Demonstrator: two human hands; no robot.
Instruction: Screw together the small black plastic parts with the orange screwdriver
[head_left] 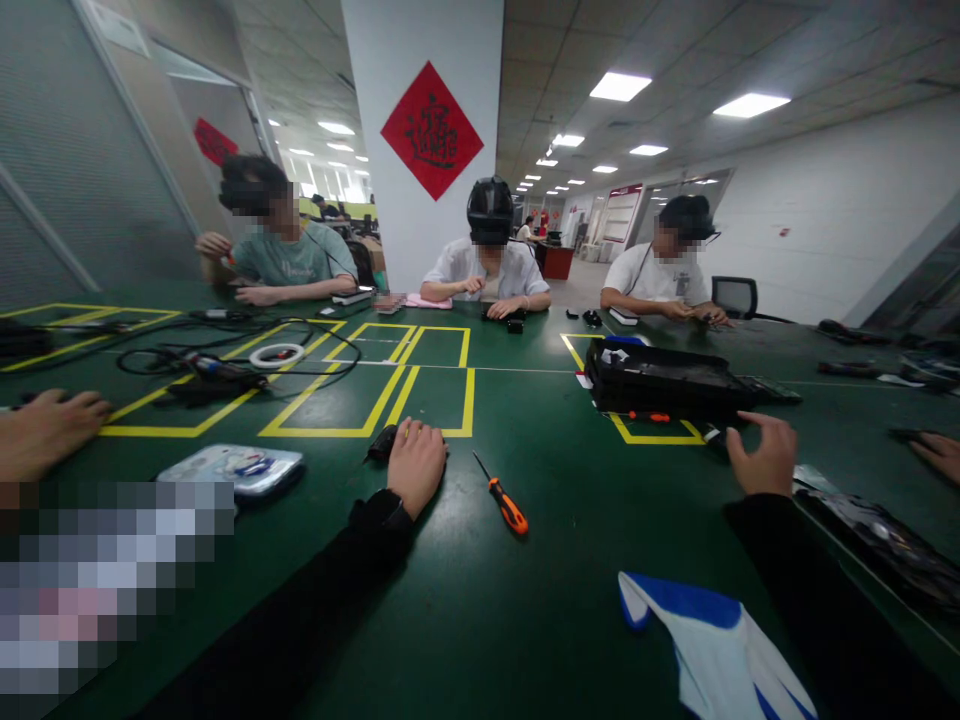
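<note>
As the right hand spreads its fingers, apparently holding nothing, the long black casing sits just beyond and left of their tips. The left hand curls its fingers over a small black object; whether they grip it, I cannot tell. Between both hands' fingers, the screwdriver lies loose, so no screwing seems under way; what is finished or left does not show.

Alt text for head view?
A person's left hand is on a small black object, the right hand open beside a long black casing. An orange-and-black screwdriver and blue-and-white glove lie on the green table. Three people sit opposite.
</note>
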